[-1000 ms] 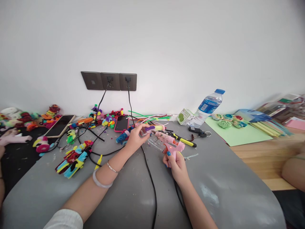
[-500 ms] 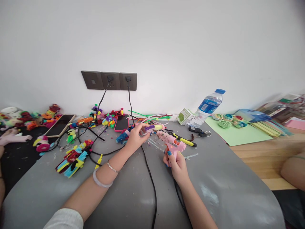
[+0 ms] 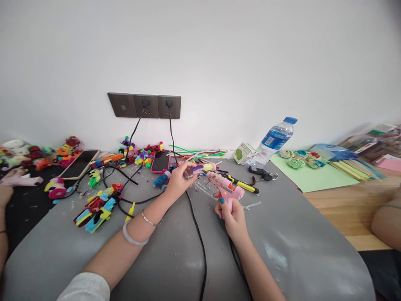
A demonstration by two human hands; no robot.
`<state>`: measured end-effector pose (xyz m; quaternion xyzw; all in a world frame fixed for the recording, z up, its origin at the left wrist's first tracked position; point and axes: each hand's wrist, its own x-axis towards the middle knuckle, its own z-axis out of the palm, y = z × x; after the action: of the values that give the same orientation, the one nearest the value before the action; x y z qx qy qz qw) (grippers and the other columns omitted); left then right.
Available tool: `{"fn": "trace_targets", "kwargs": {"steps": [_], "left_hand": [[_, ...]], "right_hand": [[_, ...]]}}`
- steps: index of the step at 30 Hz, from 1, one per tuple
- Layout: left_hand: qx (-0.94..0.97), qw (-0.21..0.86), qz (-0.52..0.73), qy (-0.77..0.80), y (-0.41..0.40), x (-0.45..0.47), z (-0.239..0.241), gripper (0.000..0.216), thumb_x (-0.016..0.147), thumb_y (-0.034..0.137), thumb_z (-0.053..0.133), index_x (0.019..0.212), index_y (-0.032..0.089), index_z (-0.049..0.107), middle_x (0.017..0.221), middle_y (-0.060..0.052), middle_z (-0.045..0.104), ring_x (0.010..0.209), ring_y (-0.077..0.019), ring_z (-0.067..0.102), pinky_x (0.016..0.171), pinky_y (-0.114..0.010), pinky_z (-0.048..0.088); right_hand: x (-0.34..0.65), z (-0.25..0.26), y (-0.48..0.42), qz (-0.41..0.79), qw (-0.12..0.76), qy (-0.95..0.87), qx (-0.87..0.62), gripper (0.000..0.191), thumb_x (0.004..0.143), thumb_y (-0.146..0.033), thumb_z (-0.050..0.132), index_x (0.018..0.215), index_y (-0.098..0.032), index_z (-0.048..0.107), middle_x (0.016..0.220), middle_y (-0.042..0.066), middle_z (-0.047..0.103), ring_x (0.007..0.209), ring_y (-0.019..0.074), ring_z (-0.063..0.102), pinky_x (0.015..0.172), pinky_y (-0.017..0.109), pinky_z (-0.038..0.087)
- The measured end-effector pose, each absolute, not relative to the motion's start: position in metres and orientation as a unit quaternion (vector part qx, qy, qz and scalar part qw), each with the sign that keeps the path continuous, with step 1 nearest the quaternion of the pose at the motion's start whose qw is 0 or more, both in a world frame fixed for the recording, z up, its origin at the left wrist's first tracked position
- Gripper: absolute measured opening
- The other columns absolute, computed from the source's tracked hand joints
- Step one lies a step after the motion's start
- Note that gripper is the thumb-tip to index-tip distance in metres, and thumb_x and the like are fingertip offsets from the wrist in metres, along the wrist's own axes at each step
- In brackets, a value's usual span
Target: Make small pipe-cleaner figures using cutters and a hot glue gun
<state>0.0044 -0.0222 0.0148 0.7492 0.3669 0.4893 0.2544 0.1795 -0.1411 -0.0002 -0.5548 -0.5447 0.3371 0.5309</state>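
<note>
My left hand (image 3: pixel 178 181) is closed on a small purple and yellow pipe-cleaner piece (image 3: pixel 202 168), held just above the grey table (image 3: pixel 163 259). My right hand (image 3: pixel 231 216) grips the handle of a pink glue gun (image 3: pixel 224 188), whose nozzle points up-left at that piece and nearly touches it. The gun's black cord (image 3: pixel 200 246) runs down the table between my forearms.
Behind are wall sockets (image 3: pixel 144 105) with plugged cords, a pink-cased phone (image 3: pixel 159 161), another phone (image 3: pixel 79 164), heaps of coloured pipe-cleaner figures (image 3: pixel 95 207), loose pipe cleaners, a yellow-handled tool (image 3: pixel 242 185), keys, a water bottle (image 3: pixel 270 141) and green paper (image 3: pixel 308 175). Other people's arms show at both edges.
Both hands hold almost still. The glue gun's nozzle has crept slightly closer to the pipe-cleaner piece. A person's hand has come in at the left edge.
</note>
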Motion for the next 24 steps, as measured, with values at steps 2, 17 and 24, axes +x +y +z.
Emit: {"fn": "trace_targets", "kwargs": {"steps": [2,17,24], "left_hand": [[0.748,0.258,0.487,0.37,-0.023,0.004,0.015,0.021,0.079,0.019,0.062,0.099,0.021,0.061,0.081,0.001,0.065,0.064,-0.01,0.054,0.059,-0.02,0.043],[0.725,0.324,0.487,0.363,-0.021,0.005,0.014,0.021,0.074,0.017,0.058,0.095,0.021,0.058,0.085,-0.001,0.063,0.065,-0.0112,0.055,0.056,-0.02,0.046],[0.711,0.362,0.492,0.349,-0.021,0.005,0.014,0.021,0.076,0.018,0.057,0.096,0.021,0.057,0.086,-0.002,0.061,0.068,-0.0119,0.058,0.055,-0.02,0.048]], "right_hand": [[0.18,-0.002,-0.142,0.332,0.527,-0.541,-0.566,0.041,0.088,-0.057,0.053,0.088,-0.016,0.062,0.05,-0.004,0.045,0.047,0.0118,0.038,0.048,0.026,0.032],[0.188,-0.012,-0.139,0.399,0.655,-0.454,-0.455,0.037,0.092,-0.056,0.051,0.09,-0.02,0.059,0.047,-0.006,0.043,0.042,0.01,0.032,0.044,0.024,0.022],[0.187,-0.008,-0.141,0.402,0.647,-0.455,-0.461,0.039,0.092,-0.057,0.051,0.095,-0.019,0.059,0.047,-0.006,0.044,0.042,0.01,0.032,0.044,0.024,0.021]]}}
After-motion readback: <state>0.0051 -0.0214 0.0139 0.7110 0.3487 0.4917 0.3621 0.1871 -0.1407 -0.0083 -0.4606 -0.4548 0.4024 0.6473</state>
